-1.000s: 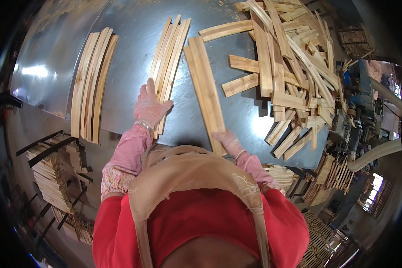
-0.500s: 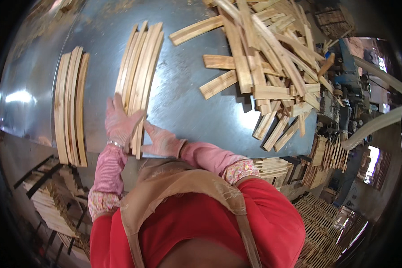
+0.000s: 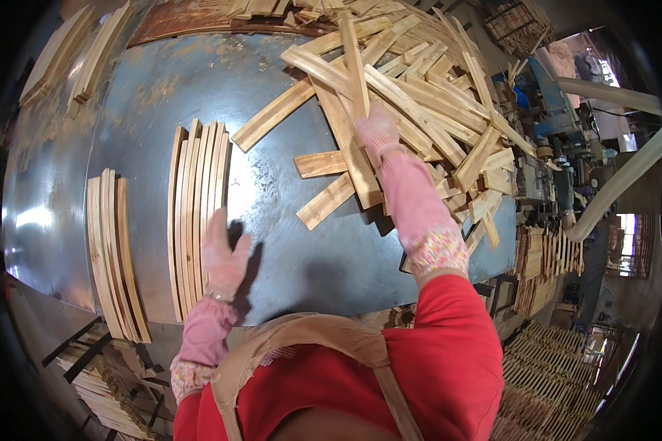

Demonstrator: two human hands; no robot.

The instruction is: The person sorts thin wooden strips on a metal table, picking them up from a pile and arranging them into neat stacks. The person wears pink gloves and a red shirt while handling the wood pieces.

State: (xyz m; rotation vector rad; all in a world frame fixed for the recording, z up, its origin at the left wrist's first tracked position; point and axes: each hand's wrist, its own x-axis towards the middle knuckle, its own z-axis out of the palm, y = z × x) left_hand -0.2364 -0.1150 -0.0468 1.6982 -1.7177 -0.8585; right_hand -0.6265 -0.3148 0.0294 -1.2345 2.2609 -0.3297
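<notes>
My left hand (image 3: 224, 255), in a pink glove, hovers open over the near end of a neat row of wooden slats (image 3: 196, 206) laid side by side on the grey metal table (image 3: 294, 250). My right hand (image 3: 379, 132), also in a pink glove, reaches far out into a loose heap of wooden slats (image 3: 412, 95) and rests on one long slat (image 3: 354, 66) that sticks up out of the heap. Whether the fingers close around it is hidden by the back of the hand.
A second sorted row of slats (image 3: 110, 250) lies at the table's left edge, and more slats (image 3: 81, 51) sit at the far left. Stacked slats (image 3: 537, 257) and machinery (image 3: 559, 140) stand to the right, and stacked wood (image 3: 95, 375) lies below the table's left.
Both hands were at the sorted row of slats. Now my right hand has swung out to the loose heap on the right, while the left has lifted slightly off the row.
</notes>
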